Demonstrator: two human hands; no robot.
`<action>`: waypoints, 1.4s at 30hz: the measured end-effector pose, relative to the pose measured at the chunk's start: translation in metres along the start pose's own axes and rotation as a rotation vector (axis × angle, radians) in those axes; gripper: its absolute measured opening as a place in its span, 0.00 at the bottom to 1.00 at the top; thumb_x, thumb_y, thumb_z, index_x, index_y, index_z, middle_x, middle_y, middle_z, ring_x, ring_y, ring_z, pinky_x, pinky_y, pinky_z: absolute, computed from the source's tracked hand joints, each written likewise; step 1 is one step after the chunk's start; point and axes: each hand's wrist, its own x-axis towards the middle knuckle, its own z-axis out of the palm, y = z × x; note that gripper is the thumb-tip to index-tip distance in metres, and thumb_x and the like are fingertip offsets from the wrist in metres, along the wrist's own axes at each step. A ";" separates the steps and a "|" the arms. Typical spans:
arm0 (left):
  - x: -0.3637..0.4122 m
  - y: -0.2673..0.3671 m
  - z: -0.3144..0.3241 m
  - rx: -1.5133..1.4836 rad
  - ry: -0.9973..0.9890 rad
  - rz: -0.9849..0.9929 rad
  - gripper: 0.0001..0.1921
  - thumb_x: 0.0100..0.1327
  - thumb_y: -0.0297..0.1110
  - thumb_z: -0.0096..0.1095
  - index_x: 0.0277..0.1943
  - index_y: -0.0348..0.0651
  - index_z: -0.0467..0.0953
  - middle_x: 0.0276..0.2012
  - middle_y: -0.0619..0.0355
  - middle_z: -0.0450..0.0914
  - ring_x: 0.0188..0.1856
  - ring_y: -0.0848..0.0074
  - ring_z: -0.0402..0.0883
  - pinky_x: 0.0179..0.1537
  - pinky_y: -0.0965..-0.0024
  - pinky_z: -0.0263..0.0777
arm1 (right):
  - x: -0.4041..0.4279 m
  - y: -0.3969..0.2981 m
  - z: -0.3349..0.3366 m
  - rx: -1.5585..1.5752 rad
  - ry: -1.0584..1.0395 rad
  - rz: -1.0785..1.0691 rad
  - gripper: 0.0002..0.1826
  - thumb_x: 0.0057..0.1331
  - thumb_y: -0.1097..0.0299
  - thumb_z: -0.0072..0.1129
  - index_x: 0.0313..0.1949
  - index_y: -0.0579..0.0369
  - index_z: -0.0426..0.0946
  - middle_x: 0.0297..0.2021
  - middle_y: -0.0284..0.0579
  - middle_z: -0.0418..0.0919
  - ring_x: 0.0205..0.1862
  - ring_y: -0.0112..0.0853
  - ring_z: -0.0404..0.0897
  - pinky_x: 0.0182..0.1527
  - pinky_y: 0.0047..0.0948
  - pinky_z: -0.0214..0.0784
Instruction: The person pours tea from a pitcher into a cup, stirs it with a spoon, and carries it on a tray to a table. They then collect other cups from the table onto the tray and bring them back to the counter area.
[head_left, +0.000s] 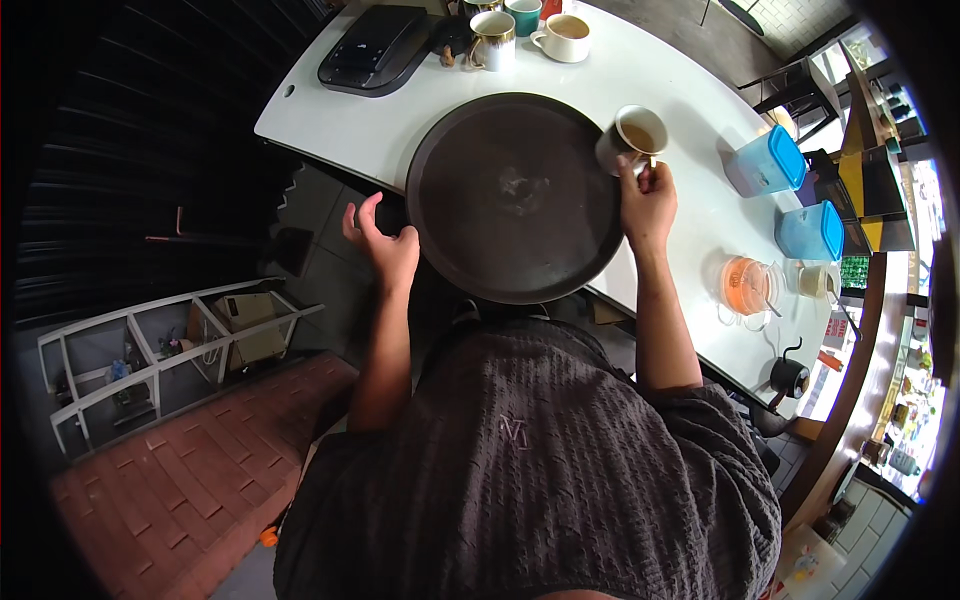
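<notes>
A large round dark serving tray lies across the near edge of the white counter, partly overhanging it. At its upper right, my right hand grips the handle of a mug that holds some brown liquid; whether the mug touches the tray's rim I cannot tell. My left hand is beside the tray's left rim with fingers apart and curled, holding nothing. Beyond the tray are a white and gold mug, a cream cup with brown liquid in it, and a teal cup.
A black countertop device stands at the back left of the white counter. To the right are two containers with blue lids, a glass vessel of orange contents, a small glass jar and a black gooseneck kettle.
</notes>
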 end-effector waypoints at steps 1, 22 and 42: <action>-0.001 -0.001 -0.001 0.002 0.003 -0.002 0.34 0.44 0.11 0.49 0.58 0.48 0.65 0.67 0.41 0.38 0.66 0.52 0.58 0.54 0.64 0.68 | -0.004 -0.005 0.003 0.019 -0.053 0.011 0.22 0.59 0.55 0.68 0.26 0.58 0.67 0.18 0.33 0.64 0.22 0.23 0.61 0.27 0.26 0.60; -0.004 -0.010 -0.020 0.090 0.003 -0.039 0.35 0.44 0.15 0.51 0.59 0.54 0.65 0.67 0.36 0.39 0.68 0.48 0.45 0.45 0.68 0.70 | -0.056 -0.029 0.050 -0.005 -0.431 -0.138 0.18 0.57 0.61 0.69 0.27 0.59 0.70 0.18 0.37 0.68 0.21 0.24 0.65 0.27 0.26 0.63; 0.027 -0.006 0.005 0.000 -0.140 0.010 0.33 0.46 0.14 0.50 0.58 0.52 0.65 0.68 0.44 0.39 0.61 0.62 0.57 0.36 0.74 0.67 | -0.063 -0.028 0.046 -0.002 -0.347 -0.242 0.13 0.57 0.66 0.68 0.32 0.61 0.75 0.21 0.42 0.77 0.21 0.29 0.76 0.28 0.27 0.69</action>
